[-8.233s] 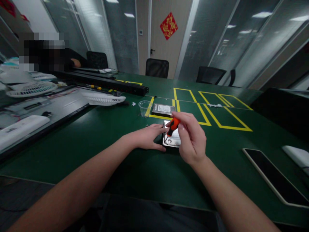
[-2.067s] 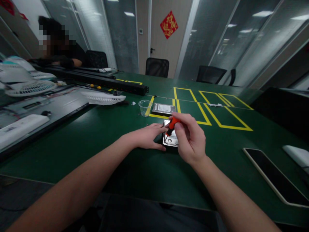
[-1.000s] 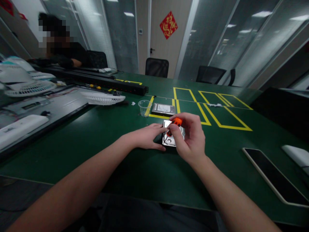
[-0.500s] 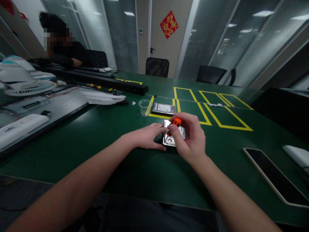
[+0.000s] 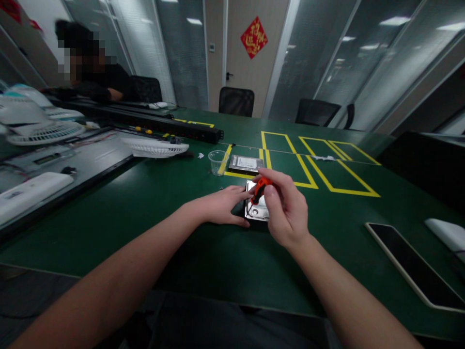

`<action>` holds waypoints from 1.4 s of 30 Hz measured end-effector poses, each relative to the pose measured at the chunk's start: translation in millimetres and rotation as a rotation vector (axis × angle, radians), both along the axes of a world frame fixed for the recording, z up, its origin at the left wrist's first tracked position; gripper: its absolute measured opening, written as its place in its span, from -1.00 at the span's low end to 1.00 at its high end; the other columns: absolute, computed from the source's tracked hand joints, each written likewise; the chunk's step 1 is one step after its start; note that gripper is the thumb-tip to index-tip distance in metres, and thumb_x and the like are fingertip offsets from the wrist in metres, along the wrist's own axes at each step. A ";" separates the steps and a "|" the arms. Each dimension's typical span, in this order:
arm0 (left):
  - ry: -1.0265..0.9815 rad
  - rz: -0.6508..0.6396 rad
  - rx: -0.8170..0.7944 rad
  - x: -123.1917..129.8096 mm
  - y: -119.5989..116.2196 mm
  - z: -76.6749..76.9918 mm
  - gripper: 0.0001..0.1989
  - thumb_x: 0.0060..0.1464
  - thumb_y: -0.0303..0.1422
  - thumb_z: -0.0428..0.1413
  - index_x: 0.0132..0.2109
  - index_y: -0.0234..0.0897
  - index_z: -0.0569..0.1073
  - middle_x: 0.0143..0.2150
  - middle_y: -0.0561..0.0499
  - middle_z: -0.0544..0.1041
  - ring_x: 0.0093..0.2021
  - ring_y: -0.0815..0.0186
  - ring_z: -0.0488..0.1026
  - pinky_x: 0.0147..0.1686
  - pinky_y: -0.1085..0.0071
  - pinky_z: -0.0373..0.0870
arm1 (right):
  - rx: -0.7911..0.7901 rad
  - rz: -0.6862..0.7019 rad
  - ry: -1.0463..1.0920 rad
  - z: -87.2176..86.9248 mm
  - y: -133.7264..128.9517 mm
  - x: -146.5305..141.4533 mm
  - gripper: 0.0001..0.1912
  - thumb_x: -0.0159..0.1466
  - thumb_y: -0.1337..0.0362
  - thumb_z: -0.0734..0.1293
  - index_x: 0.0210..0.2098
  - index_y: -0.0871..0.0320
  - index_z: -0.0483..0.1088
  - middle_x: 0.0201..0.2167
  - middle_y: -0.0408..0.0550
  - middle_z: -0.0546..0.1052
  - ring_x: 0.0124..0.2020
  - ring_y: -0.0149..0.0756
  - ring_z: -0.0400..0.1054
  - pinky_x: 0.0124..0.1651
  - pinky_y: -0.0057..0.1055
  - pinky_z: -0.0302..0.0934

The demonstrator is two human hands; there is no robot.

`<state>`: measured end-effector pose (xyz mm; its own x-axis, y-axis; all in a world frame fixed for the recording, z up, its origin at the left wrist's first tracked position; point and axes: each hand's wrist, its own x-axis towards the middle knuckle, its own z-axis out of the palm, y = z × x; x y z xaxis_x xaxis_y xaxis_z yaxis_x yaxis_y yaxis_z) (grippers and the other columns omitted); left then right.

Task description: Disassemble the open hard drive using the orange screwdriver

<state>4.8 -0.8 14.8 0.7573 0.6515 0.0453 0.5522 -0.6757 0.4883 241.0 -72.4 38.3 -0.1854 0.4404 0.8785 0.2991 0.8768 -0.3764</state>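
Observation:
A silver hard drive [image 5: 255,212] lies flat on the green table in front of me. My left hand [image 5: 229,205] steadies it from the left, with the thumb at its near corner and the fingers along its far side. In my right hand [image 5: 288,206] is a screwdriver [image 5: 260,190] with an orange and black handle, pinched between thumb and fingers. Its thin shaft slants down toward the drive's near left corner; whether the tip sits in a screw is too small to tell. Part of the drive's right side is hidden behind my right hand.
Beyond my hands are another hard drive [image 5: 246,164] and a clear plastic cup [image 5: 218,163]. A phone [image 5: 414,264] lies at the right. Fan parts [image 5: 154,147] and a long black power strip [image 5: 189,130] occupy the left. A person [image 5: 90,72] sits at the far left.
My right thumb and fingers have shifted on the screwdriver handle, and the thumb has moved slightly right, showing more of the handle. My left hand and the drive stay in place.

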 end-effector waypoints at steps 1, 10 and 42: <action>0.000 -0.005 0.004 0.3 0.0 0.2 -0.05 0.39 0.07 0.62 0.72 -0.11 0.55 0.77 -0.32 0.53 0.76 -0.38 0.46 0.77 -0.26 0.43 | -0.003 0.005 0.002 0.9 -0.6 0.2 -0.58 0.82 0.25 0.34 0.55 -0.11 0.65 0.33 0.06 0.85 0.25 0.02 0.84 0.32 0.04 0.78; -0.023 -0.026 0.017 -2.6 3.2 -5.5 -0.04 0.40 0.10 0.61 0.74 -0.04 0.50 0.76 -0.28 0.53 0.79 -0.35 0.41 0.80 -0.29 0.36 | -0.001 0.000 0.011 -3.1 1.6 -1.4 -0.60 0.79 0.28 0.37 0.54 -0.07 0.60 0.31 0.11 0.81 0.21 0.03 0.84 0.22 0.04 0.78; -0.019 -0.016 0.015 -1.9 2.4 -2.8 -0.05 0.39 0.11 0.61 0.71 -0.12 0.54 0.71 -0.32 0.59 0.75 -0.38 0.45 0.75 -0.27 0.44 | -0.028 -0.042 -0.013 1.3 -0.9 -2.0 -0.61 0.79 0.21 0.38 0.52 -0.03 0.63 0.25 0.11 0.84 0.06 -0.02 0.83 0.19 0.03 0.82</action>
